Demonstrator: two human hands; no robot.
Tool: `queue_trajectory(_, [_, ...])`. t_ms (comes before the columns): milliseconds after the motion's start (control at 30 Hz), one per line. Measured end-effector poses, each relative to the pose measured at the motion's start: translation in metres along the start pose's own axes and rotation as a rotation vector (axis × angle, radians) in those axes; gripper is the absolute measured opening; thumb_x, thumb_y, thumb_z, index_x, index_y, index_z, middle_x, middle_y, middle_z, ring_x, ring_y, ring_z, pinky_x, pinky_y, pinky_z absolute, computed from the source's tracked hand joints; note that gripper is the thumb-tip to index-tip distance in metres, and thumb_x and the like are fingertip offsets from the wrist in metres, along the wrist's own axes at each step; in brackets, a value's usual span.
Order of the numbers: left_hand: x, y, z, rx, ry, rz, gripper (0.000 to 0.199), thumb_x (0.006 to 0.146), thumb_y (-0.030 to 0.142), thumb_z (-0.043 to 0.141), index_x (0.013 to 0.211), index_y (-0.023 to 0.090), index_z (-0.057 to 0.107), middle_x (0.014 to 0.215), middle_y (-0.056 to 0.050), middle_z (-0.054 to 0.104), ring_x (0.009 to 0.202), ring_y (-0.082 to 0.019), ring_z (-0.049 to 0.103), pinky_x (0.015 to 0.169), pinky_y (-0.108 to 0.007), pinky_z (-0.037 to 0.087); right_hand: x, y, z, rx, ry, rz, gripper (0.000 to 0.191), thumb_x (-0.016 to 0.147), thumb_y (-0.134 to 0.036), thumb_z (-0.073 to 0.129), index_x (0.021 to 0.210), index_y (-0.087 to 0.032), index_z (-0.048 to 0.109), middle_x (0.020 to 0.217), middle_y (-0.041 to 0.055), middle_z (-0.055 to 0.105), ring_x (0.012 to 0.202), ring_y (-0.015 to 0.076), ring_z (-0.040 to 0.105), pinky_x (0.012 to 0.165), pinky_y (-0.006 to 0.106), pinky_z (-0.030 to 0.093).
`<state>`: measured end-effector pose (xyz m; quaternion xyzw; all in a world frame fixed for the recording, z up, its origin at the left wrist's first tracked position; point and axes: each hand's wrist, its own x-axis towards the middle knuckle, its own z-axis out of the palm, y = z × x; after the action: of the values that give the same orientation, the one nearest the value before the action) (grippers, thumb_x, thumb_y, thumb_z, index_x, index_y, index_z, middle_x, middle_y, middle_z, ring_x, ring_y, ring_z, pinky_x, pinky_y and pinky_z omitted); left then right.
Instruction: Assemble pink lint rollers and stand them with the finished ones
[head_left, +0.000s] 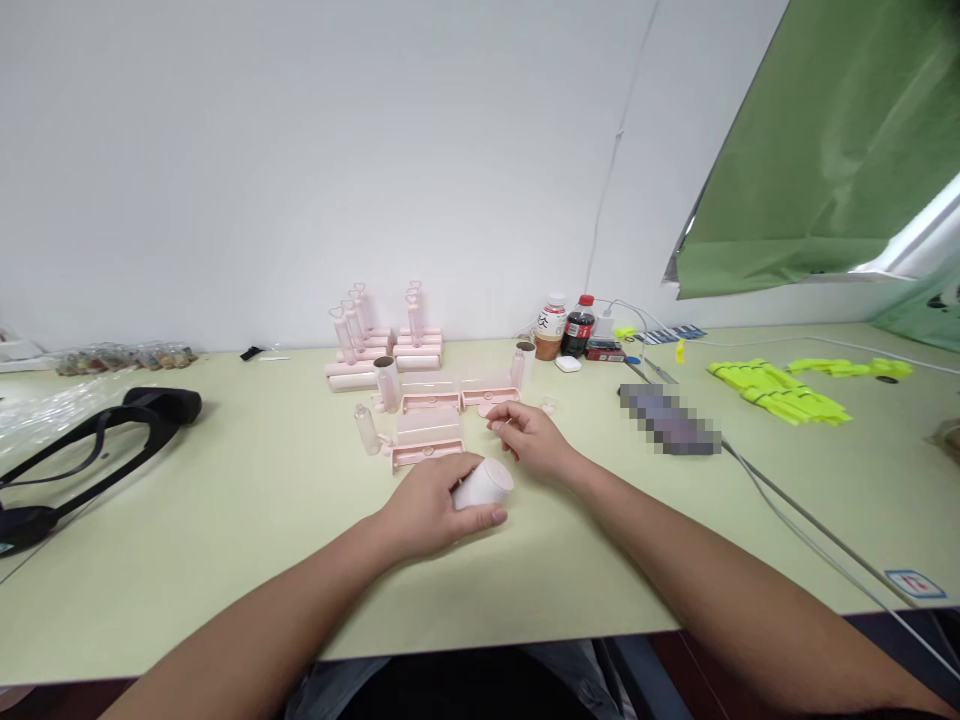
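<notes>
Roll point(482, 486) is clamped in the left hand point(429, 507), near and left of the right hand point(531, 438), its fingers curled beside a pink tray point(474, 399); whether they grip anything, I cannot tell. Bottles point(578, 332) stand far right.

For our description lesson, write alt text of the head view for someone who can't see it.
A person's left hand grips a white, pink-ended cylinder over a pale green table, while the right hand is near shallow pink trays. Behind, near the white wall, stand two drink bottles.
</notes>
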<state>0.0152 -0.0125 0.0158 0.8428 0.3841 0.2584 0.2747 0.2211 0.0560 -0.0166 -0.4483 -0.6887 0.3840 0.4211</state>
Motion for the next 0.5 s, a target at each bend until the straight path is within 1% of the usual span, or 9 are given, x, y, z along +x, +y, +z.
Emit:
queue_trajectory(67, [-0.001,0.002,0.0,0.028,-0.08,0.037,0.034,0.078,0.052,0.064,0.091,0.02,0.064,0.08,-0.001,0.065,0.071,-0.018,0.057,0.062,-0.026,0.038,-0.005,-0.003,0.004,-0.139,-0.119,-0.117,0.026,0.087,-0.025,0.051,0.108,-0.019,0.064,0.091,0.0042,0.063,0.068,0.0135,0.055,0.062,0.028,0.046])
queue_trajectory(133, [-0.002,0.003,0.0,0.014,-0.126,0.071,0.036,0.077,0.052,0.065,0.097,0.022,0.066,0.086,-0.002,0.068,0.074,-0.019,0.059,0.064,-0.027,0.04,-0.01,-0.007,0.007,-0.294,-0.256,-0.218,0.036,0.087,-0.017,0.049,0.121,-0.022,0.062,0.098,0.0051,0.062,0.082,0.0161,0.056,0.074,0.031,0.046])
queue_trajectory(167, [-0.003,0.003,0.0,0.001,-0.144,0.088,0.038,0.077,0.051,0.066,0.101,0.023,0.066,0.09,-0.003,0.069,0.078,-0.021,0.061,0.067,-0.027,0.042,-0.011,-0.009,0.009,-0.364,-0.319,-0.242,0.041,0.087,-0.016,0.049,0.126,-0.025,0.059,0.099,0.0052,0.061,0.087,0.0173,0.056,0.077,0.031,0.045])
queue_trajectory(233, [-0.004,0.003,-0.001,-0.025,-0.176,0.119,0.041,0.076,0.049,0.067,0.108,0.024,0.066,0.099,-0.004,0.07,0.085,-0.022,0.063,0.072,-0.029,0.045,-0.013,-0.011,0.013,-0.484,-0.401,-0.231,0.048,0.088,-0.019,0.051,0.134,-0.028,0.053,0.098,0.0049,0.058,0.088,0.0187,0.055,0.077,0.031,0.043])
queue_trajectory(300, [-0.004,0.003,0.0,-0.038,-0.199,0.132,0.043,0.075,0.048,0.068,0.112,0.025,0.065,0.103,-0.004,0.07,0.088,-0.023,0.063,0.076,-0.03,0.046,-0.012,-0.012,0.017,-0.584,-0.429,-0.201,0.05,0.086,-0.024,0.056,0.135,-0.028,0.051,0.097,0.0048,0.055,0.085,0.019,0.055,0.073,0.03,0.042])
queue_trajectory(333, [-0.004,0.003,0.001,-0.036,-0.198,0.129,0.045,0.075,0.048,0.068,0.113,0.025,0.064,0.104,-0.004,0.07,0.089,-0.023,0.063,0.077,-0.031,0.047,-0.011,-0.012,0.019,-0.618,-0.426,-0.195,0.048,0.085,-0.025,0.058,0.132,-0.026,0.053,0.097,0.005,0.055,0.085,0.0191,0.054,0.072,0.029,0.041])
queue_trajectory(400, [-0.004,0.002,0.002,-0.022,-0.147,0.11,0.046,0.074,0.044,0.069,0.115,0.025,0.063,0.105,-0.005,0.069,0.091,-0.024,0.062,0.078,-0.032,0.048,-0.01,-0.012,0.021,-0.648,-0.403,-0.205,0.035,0.082,-0.026,0.061,0.116,-0.021,0.061,0.097,0.0056,0.056,0.083,0.0187,0.054,0.069,0.027,0.039])
queue_trajectory(467, [-0.004,0.001,0.002,-0.017,-0.053,0.076,0.044,0.075,0.039,0.069,0.115,0.024,0.06,0.107,-0.005,0.068,0.092,-0.024,0.062,0.078,-0.033,0.048,-0.009,-0.012,0.021,-0.656,-0.368,-0.215,0.019,0.078,-0.025,0.064,0.095,-0.017,0.062,0.091,0.0049,0.057,0.078,0.0179,0.054,0.065,0.026,0.037])
queue_trajectory(500, [-0.004,0.0,0.001,-0.033,0.004,0.054,0.043,0.076,0.037,0.068,0.116,0.024,0.059,0.109,-0.006,0.067,0.093,-0.023,0.061,0.078,-0.033,0.048,-0.01,-0.013,0.02,-0.651,-0.344,-0.218,0.014,0.076,-0.023,0.064,0.089,-0.017,0.061,0.088,0.0043,0.057,0.075,0.0173,0.053,0.063,0.025,0.036])
